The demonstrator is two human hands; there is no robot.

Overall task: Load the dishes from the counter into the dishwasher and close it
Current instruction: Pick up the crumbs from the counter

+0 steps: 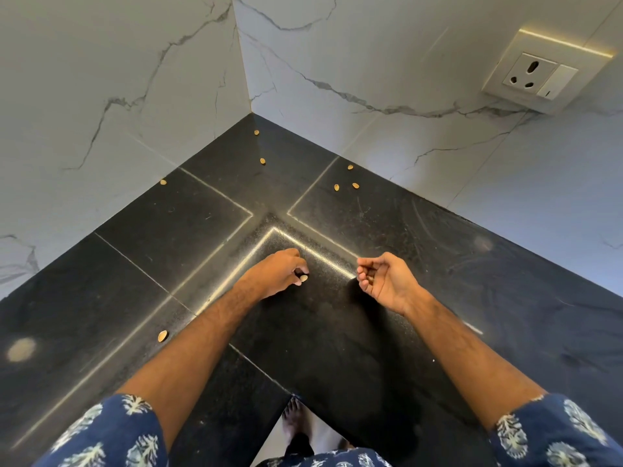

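Left hand [281, 273]: low over the counter [438, 237], fingers curled, pinching one shell [304, 278] at the fingertips — likely just lifted from the black stone.
Right hand [381, 278]: palm up and cupped, fingers closed loosely round something small and brown — probably serving as the holder for gathered shells; contents too small to name surely.
Loose shells: three far right [337, 187], two far toward the corner [262, 161], one at the left wall foot [163, 182], one near left [162, 336] — scattered, well apart.
Dishes: none in view.
Dishwasher: not in view.
Socket [536, 77]: far right on the marble wall.
Judgement: clearing crumbs before loading — task proper seemingly not begun here.
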